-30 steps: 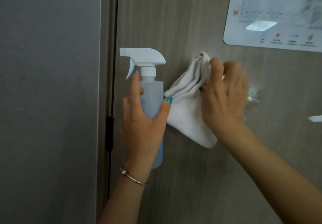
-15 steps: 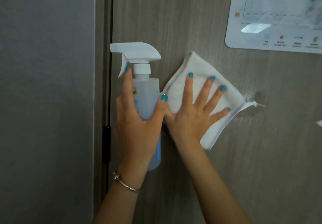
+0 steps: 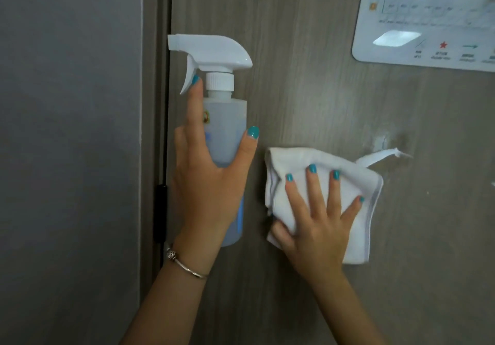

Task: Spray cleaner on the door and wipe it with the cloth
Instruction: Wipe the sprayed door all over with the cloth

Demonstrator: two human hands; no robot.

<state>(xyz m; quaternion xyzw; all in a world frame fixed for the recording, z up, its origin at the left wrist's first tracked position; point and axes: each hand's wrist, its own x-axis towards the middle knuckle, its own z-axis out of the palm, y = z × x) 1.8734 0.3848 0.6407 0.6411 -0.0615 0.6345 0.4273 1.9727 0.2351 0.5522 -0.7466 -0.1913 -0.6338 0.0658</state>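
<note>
A grey-brown wood-grain door (image 3: 308,98) fills the view. My left hand (image 3: 211,183) grips a clear spray bottle (image 3: 227,130) with a white trigger head, held upright near the door's left edge, its nozzle pointing left and my index finger lying by the trigger. My right hand (image 3: 318,218) presses a folded white cloth (image 3: 359,226) flat against the door with fingers spread, while the thumb hooks round the cloth's lower left edge. A thin loop of the cloth sticks out at its upper right.
A white laminated sign (image 3: 428,17) is fixed to the door at the upper right. A pale smudge (image 3: 380,141) marks the door just above the cloth. The door frame and a black hinge (image 3: 161,197) run down the left, beside a grey wall (image 3: 69,157).
My right hand opened flat on the cloth, then slid it down and to the right across the door. The bottle stays in my left hand.
</note>
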